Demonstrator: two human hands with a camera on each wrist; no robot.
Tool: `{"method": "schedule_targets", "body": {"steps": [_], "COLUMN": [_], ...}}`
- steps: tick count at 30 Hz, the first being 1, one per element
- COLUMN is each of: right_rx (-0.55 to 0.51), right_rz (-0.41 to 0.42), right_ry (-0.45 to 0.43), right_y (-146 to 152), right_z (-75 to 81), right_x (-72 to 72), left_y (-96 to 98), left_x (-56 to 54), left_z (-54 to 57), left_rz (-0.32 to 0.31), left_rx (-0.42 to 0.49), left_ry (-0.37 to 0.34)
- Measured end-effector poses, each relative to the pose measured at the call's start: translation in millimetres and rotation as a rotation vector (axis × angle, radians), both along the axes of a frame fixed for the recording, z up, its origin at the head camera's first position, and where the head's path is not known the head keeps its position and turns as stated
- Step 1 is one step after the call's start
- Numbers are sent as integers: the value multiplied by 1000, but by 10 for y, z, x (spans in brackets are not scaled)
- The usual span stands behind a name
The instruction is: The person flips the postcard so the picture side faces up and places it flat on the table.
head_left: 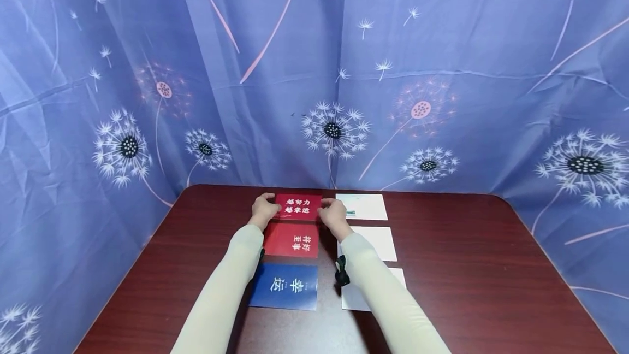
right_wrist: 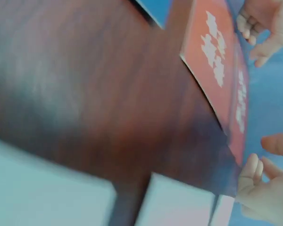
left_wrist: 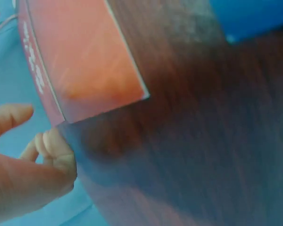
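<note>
A red card [head_left: 300,201] with white characters lies at the far end of the left-hand column. At its left edge is my left hand [head_left: 263,212], thumb and forefinger spread apart at the card's side. My right hand [head_left: 334,215] is at the opposite edge, its fingertips right by the corner, with a gap between thumb and fingers [right_wrist: 251,172]. Directly nearer lies a second red card [head_left: 282,240], its characters turned sideways. A blue card [head_left: 265,288] with white characters lies nearest of the three. The left fingers [left_wrist: 55,145] appear beside the far red card's corner.
Right of these, a white card [head_left: 368,205] with a small green mark lies at the back. Two more white cards, the middle one [head_left: 380,240] and the nearest one [head_left: 355,298], are partly covered by my right sleeve. A blue dandelion-print curtain [head_left: 275,124] hangs behind the dark wooden table [head_left: 457,266].
</note>
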State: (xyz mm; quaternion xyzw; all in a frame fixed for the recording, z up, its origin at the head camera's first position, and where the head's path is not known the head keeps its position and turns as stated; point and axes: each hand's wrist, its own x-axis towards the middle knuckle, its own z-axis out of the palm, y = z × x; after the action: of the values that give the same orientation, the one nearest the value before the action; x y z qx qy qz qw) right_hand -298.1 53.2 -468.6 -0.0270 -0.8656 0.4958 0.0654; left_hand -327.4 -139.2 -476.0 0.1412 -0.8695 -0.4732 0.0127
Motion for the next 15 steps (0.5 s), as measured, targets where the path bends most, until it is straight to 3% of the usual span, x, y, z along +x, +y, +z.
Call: {"method": "schedule_targets", "body": {"steps": [2,7,15], "right_rx": [-11,-18,-22], "right_rz": [19,50,97], "right_ry": [-11,-53,37], "right_y": [69,157,329], "right_z": [-55,161,334], "right_x": [-98,-42,94], "left_y": [6,42,245], "left_x": [4,31,218], "left_z": [9,62,201], "left_rz": [40,98,42], "left_rx": [35,89,344], "left_ry": [32,105,163]}}
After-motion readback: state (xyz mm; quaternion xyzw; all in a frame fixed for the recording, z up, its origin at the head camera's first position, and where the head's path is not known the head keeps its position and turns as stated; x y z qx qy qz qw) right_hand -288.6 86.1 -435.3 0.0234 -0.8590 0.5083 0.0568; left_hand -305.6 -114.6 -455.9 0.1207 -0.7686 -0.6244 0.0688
